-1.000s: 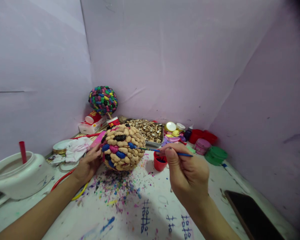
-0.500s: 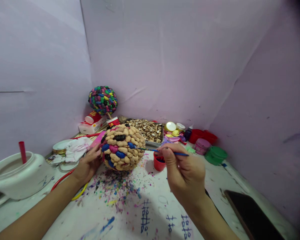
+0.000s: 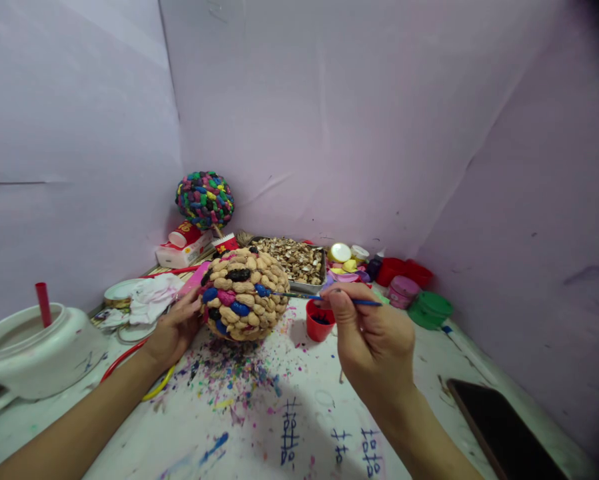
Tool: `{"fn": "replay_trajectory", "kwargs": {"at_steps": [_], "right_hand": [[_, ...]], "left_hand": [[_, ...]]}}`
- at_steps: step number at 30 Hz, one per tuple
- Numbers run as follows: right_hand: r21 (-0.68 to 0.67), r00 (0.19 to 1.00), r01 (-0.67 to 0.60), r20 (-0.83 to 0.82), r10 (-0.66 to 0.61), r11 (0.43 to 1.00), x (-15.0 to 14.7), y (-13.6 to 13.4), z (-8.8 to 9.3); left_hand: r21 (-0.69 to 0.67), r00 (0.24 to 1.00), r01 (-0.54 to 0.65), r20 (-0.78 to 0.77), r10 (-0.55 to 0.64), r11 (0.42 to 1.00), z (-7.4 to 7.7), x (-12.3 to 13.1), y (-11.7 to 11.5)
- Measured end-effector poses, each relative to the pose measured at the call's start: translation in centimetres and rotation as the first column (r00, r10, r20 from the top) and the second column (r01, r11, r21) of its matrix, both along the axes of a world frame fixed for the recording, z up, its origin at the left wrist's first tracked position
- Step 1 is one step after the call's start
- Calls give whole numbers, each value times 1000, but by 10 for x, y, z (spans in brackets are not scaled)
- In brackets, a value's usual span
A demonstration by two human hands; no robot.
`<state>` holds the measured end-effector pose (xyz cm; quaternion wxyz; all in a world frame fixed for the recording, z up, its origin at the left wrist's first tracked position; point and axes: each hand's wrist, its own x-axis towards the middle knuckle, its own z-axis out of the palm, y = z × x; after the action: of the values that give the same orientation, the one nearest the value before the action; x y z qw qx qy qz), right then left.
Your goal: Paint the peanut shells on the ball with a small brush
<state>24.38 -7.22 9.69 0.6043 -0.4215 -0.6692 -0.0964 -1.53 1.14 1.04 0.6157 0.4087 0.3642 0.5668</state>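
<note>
A ball covered in peanut shells (image 3: 245, 295) sits on the paint-spattered table (image 3: 259, 413); some shells are painted blue, pink and black. My left hand (image 3: 172, 331) holds the ball's left side, fingers curled against it. My right hand (image 3: 372, 343) pinches a thin blue paintbrush (image 3: 324, 299), whose tip touches a blue shell on the ball's right side. A small red cup of paint (image 3: 319, 323) stands just beyond my right hand.
A finished multicoloured shell ball (image 3: 205, 199) stands at the back left above a box (image 3: 182, 253). A tray of shells (image 3: 294, 259), several paint jars and lids (image 3: 409, 287), a white pot (image 3: 34, 350), a cloth (image 3: 152, 297) and a dark phone (image 3: 504, 433) lie around.
My right hand has shifted slightly, with the brush still against the ball's right side. The left hand and the ball have stayed in place.
</note>
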Motion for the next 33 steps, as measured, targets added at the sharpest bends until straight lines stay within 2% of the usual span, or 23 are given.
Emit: {"fn": "replay_trajectory", "kwargs": {"at_steps": [13, 19, 24, 33], "right_hand": [[-24, 999, -49, -23, 48, 999, -3, -3, 1], [-36, 1000, -5, 11, 6, 999, -1, -1, -2], [15, 999, 23, 23, -23, 1000, 1, 1, -2], [-13, 1000, -28, 13, 28, 1000, -1, -2, 0]], "left_hand": [[0, 1000, 4, 9, -4, 1000, 1, 1, 0], [-1, 1000, -9, 4, 9, 1000, 0, 0, 1], [17, 1000, 7, 0, -7, 1000, -1, -1, 2], [5, 1000, 3, 8, -3, 1000, 0, -1, 1]]}}
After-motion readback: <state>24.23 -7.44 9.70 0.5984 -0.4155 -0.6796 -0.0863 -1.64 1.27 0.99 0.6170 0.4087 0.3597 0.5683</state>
